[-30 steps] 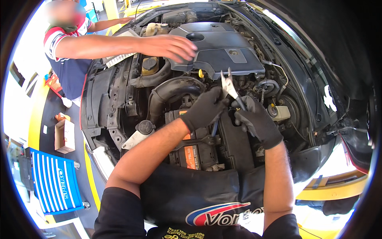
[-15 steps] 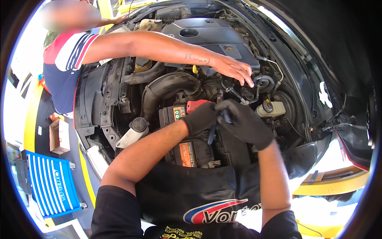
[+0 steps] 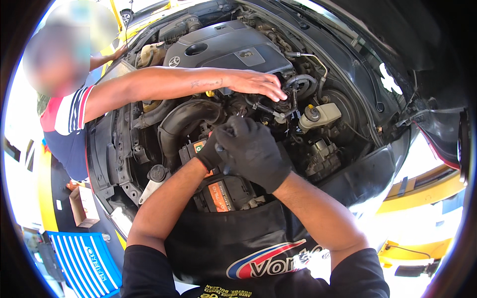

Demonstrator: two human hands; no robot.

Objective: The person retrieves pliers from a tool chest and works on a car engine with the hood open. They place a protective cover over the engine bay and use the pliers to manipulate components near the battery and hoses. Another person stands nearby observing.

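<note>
Both my hands wear black gloves and meet above the car battery (image 3: 245,186), which has orange labels. My left hand (image 3: 210,152) is closed, its fingers mostly hidden behind the right. Over it, my right hand (image 3: 256,156) is curled with its knuckles up, covering whatever it grips. A small metallic tip (image 3: 241,113) shows just past the knuckles; I cannot tell which hand holds it. A co-worker's bare hand (image 3: 261,85) hangs palm down over the hoses beyond my hands, by the engine cover (image 3: 228,47).
The co-worker's arm (image 3: 164,83) crosses the engine bay from the left. A thick black intake hose (image 3: 186,116) curves left of my hands. At right sits a pale fluid reservoir (image 3: 325,115); a washer filler neck (image 3: 154,184) stands at left. A black fender cover (image 3: 228,233) drapes the near edge.
My head view has shifted. My right hand has turned and closed over the left, and the dark bar-like tool that stuck out below it is now hidden. The co-worker's arm still reaches across.
</note>
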